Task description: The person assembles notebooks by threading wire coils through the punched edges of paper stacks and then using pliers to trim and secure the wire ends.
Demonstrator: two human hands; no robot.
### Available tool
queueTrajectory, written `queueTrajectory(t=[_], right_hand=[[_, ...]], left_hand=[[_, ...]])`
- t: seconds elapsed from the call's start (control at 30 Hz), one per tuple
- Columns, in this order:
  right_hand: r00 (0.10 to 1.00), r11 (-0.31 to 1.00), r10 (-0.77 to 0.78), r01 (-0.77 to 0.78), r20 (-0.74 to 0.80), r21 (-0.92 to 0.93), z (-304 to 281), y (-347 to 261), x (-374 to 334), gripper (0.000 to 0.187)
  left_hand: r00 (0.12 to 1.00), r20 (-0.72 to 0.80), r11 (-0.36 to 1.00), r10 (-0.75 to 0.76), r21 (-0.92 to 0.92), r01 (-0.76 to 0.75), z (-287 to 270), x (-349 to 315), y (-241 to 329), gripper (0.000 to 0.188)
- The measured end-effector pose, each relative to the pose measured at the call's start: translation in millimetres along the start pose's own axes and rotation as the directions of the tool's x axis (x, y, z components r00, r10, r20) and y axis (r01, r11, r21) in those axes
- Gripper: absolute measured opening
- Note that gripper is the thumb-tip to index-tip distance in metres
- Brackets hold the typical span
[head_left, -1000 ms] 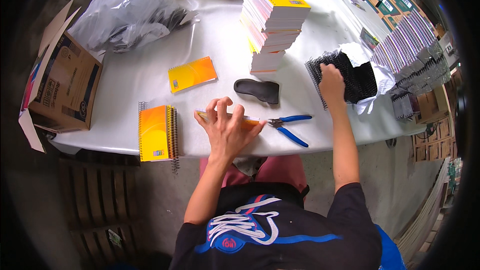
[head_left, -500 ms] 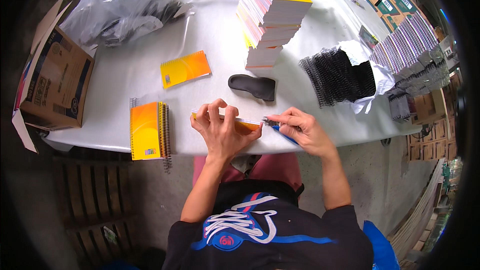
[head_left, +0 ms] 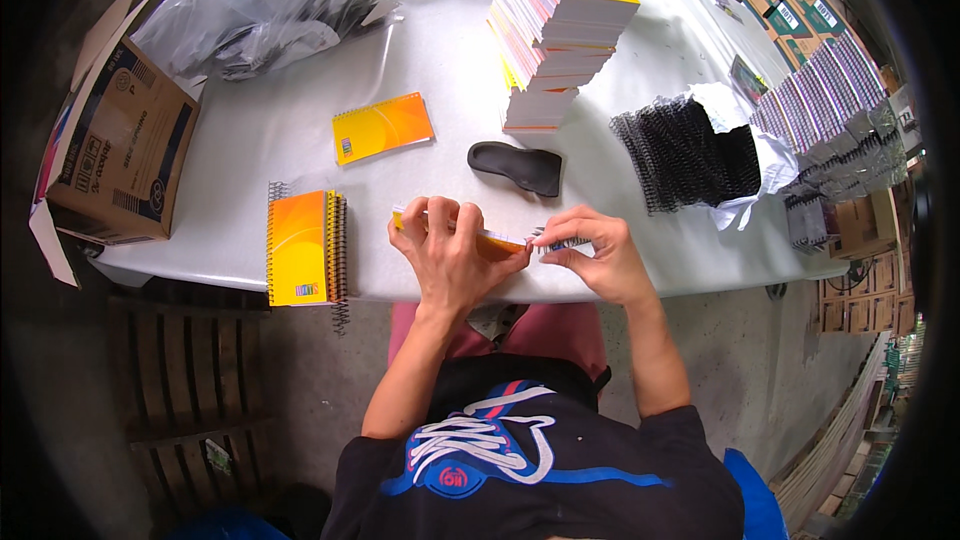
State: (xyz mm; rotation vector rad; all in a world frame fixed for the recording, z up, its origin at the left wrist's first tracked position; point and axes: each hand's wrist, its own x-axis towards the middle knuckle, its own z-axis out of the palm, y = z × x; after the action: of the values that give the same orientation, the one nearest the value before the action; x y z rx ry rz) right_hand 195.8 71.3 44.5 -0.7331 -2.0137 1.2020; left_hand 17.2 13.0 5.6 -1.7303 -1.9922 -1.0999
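My left hand (head_left: 445,255) grips a yellow-orange notebook (head_left: 500,243) near the table's front edge, fingers bent over its top and thumb along the near side. At the notebook's right end, my right hand (head_left: 608,258) pinches a dark wire coil (head_left: 568,242) between thumb and fingers. A bit of blue shows beside the coil, too small to name. Just beyond the hands lies a black curved piece (head_left: 515,168), like a shoe insole. Left of my left hand are several spiral notebooks (head_left: 298,250) in a pile. Another yellow-orange notebook (head_left: 383,128) lies flat farther back.
A tall stack of notebooks (head_left: 570,15) stands at the back. Black coils (head_left: 690,155) lie on white paper to the right, beside stacked bound notebooks (head_left: 820,105). An open cardboard box (head_left: 130,155) and a plastic bag (head_left: 260,5) occupy the left. A slatted wooden pallet (head_left: 190,370) lies below.
My right hand has shifted its fingers on the coil, and the blue strip that stuck out below it is now mostly hidden. My left hand still grips the notebook. The view has shifted slightly.
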Motion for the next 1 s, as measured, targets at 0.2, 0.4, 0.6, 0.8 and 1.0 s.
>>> queueTrajectory(t=[0.2, 0.4, 0.6, 0.8, 1.0], right_hand=[[0.927, 0.939, 0.341, -0.344, 0.154, -0.010, -2, -26, 8, 0.023], [0.990, 0.977, -0.035, 0.063, 0.135, -0.203, 0, -18, 5, 0.028], [0.967, 0.985, -0.076, 0.111, 0.243, -0.135, -8, -14, 22, 0.026], [0.760, 0.882, 0.458, -0.451, 0.460, -0.134, -18, -24, 33, 0.027], [0.988, 0.632, -0.113, 0.156, 0.109, -0.759, -7, 51, 61, 0.036]], left_hand=[[0.999, 0.030, 1.000, 0.015, 0.003, -0.015, -3, -1, -2, 0.062], [0.997, 0.025, 0.997, 0.073, 0.003, -0.074, -1, -7, -13, 0.063], [0.995, 0.083, 0.997, 0.049, -0.065, -0.044, -12, 1, -11, 0.058], [0.998, 0.041, 0.996, 0.043, -0.078, -0.040, -18, -3, -13, 0.056], [0.997, 0.021, 0.991, 0.076, -0.114, -0.073, -20, 0, -15, 0.059]])
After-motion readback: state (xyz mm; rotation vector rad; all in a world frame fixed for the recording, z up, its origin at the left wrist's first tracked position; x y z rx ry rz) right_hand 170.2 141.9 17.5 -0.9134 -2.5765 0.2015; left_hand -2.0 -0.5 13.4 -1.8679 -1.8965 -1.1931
